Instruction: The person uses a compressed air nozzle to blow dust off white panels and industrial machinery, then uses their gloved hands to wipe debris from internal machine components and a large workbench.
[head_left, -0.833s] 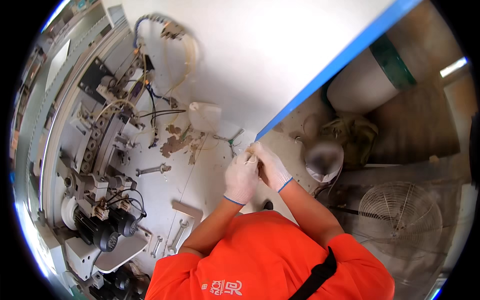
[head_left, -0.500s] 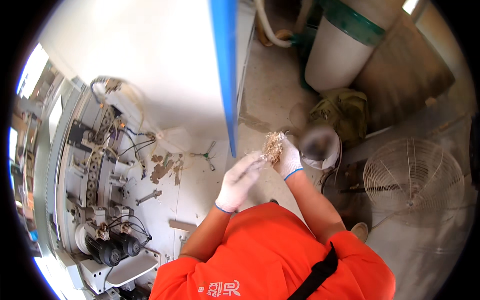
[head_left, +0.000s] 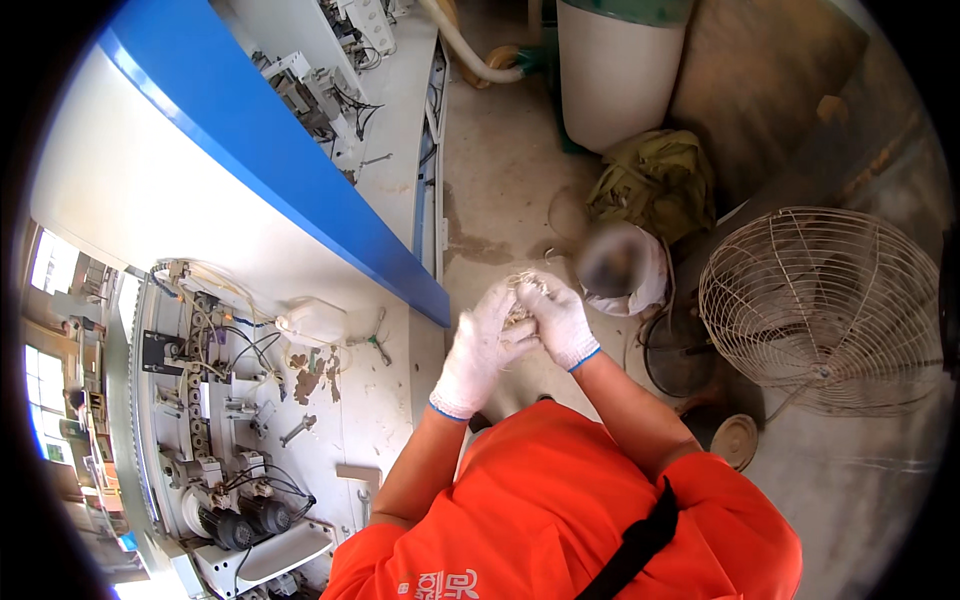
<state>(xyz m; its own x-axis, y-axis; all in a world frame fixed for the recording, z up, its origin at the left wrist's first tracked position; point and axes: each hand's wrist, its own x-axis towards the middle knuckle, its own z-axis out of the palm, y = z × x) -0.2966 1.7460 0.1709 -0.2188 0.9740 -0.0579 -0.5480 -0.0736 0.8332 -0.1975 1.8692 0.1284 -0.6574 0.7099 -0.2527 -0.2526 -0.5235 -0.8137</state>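
White knit gloves with blue cuff edges cover both hands, which meet in front of my chest. A clump of pale, curly shavings [head_left: 519,312] is pressed between them, mostly hidden by the fingers. My left hand [head_left: 478,350] curls against the clump from the left, its fingers closed in. From the right, my right hand [head_left: 560,320] wraps round it, with a few strands poking out above the fingertips.
On my left stands a machine with motors [head_left: 235,525], cables and a wrench [head_left: 298,429] on its bed, beneath a blue-edged white hood [head_left: 280,190]. A wire-cage fan [head_left: 820,310] is at right. An open white sack [head_left: 650,285], green bag [head_left: 655,185] and pale collector bag [head_left: 620,80] stand ahead.
My left hand has closed in on the shavings, which now show less between the hands. The view has turned, so the hood's blue edge appears farther left and more of the machine shows.
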